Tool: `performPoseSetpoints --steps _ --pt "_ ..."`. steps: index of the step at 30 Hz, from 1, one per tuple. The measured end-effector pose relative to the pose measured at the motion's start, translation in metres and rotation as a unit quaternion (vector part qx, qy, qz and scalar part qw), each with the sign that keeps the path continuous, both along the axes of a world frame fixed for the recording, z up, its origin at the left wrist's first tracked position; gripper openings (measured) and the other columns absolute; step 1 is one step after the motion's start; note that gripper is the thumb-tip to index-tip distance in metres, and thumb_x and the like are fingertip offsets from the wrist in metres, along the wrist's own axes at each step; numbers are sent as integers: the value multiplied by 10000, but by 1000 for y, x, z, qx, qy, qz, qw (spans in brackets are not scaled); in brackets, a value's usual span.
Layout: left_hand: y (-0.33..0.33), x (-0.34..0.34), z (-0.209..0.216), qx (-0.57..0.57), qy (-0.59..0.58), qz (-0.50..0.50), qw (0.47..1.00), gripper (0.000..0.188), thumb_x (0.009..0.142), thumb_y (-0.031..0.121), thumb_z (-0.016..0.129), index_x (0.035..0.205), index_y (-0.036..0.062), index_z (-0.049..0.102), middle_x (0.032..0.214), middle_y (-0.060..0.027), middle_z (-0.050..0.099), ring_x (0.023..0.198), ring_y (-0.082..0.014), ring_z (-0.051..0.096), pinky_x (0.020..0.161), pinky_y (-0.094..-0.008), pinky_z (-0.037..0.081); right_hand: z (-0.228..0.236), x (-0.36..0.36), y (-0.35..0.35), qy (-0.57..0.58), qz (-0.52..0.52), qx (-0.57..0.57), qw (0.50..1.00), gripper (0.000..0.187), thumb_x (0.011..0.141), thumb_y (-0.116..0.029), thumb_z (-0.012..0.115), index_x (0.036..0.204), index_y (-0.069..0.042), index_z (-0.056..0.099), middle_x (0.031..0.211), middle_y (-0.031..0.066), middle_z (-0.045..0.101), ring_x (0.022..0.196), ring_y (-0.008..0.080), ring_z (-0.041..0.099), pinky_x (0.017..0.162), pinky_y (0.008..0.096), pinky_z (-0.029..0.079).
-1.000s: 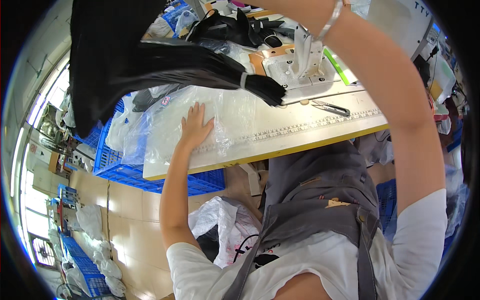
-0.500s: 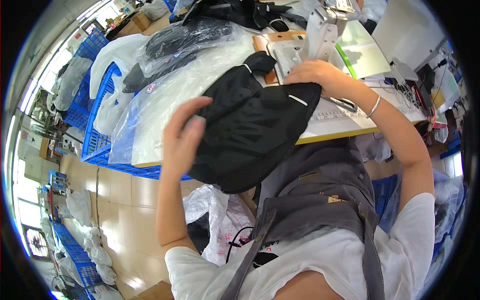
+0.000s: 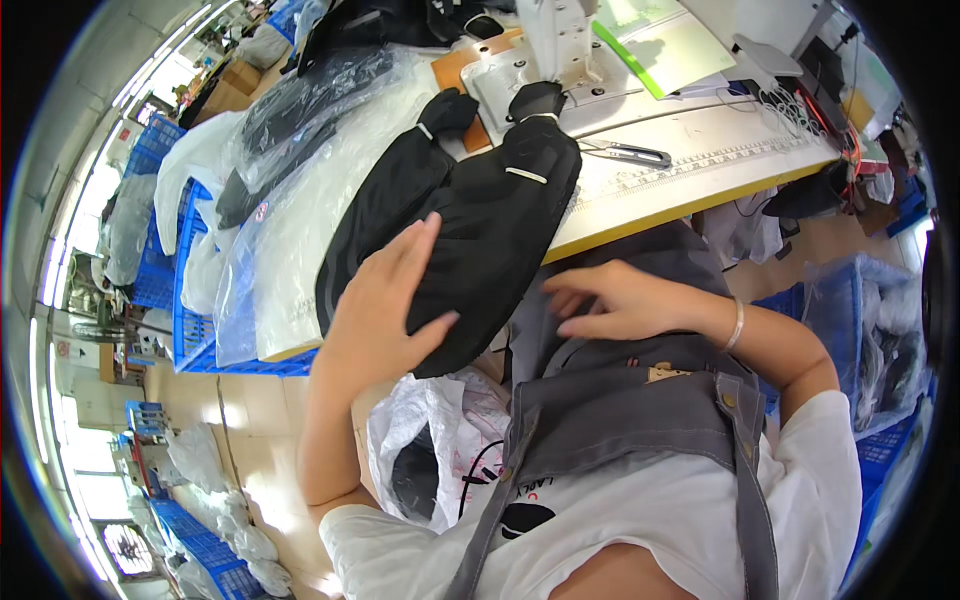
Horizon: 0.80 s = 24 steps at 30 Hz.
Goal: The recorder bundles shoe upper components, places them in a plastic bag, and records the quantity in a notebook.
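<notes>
A black fabric piece with two small white strips lies on the worktable, its lower part hanging past the front edge. At its far end, one gathered corner reaches the metal base of the sewing machine. My left hand is over the near left part of the fabric, thumb and fingers spread; whether it presses on the cloth is hard to tell. Off the cloth's right side, my right hand hovers above the grey apron, fingers loosely bent and apart, with nothing in them.
Thread snips lie beside a printed ruler strip on the table. A green strip rests on pale sheets beyond. Plastic-wrapped dark pieces cover the left side, above a blue crate. A white sack stands below the table edge.
My right hand has left the fabric's far end and drawn back toward the apron. The left hand has moved in over the cloth. The thread snips are now more fully visible.
</notes>
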<state>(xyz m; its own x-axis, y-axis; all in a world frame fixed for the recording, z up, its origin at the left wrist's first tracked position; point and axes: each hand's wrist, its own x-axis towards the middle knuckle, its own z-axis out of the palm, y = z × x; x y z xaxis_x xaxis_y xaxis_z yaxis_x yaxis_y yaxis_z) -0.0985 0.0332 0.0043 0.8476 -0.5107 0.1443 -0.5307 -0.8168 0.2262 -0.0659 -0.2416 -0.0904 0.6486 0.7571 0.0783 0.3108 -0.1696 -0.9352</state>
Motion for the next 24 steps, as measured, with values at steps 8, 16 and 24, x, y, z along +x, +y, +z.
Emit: performPoseSetpoints --steps 8,16,24 --pt "12 40 -4 -309 130 166 927 482 860 272 488 1272 22 476 1141 -285 504 1020 -357 526 924 -365 398 -24 1 57 467 -56 153 869 551 848 -419 609 1196 -4 507 1021 115 600 884 146 568 809 255 463" --pt "-23 25 -17 -99 -12 57 993 696 785 330 638 1357 41 367 1251 -212 415 1082 -357 470 940 -390 374 23 -2 73 145 -174 121 967 409 805 -325 611 965 50 569 789 195 620 673 299 631 618 386 501" --pt "-31 31 -16 -534 206 114 812 510 917 317 468 1296 -18 408 1233 -120 510 1120 -202 502 935 -321 404 107 30 81 -303 -134 -62 941 386 686 -285 583 719 98 546 609 261 570 592 406 599 583 444 497"
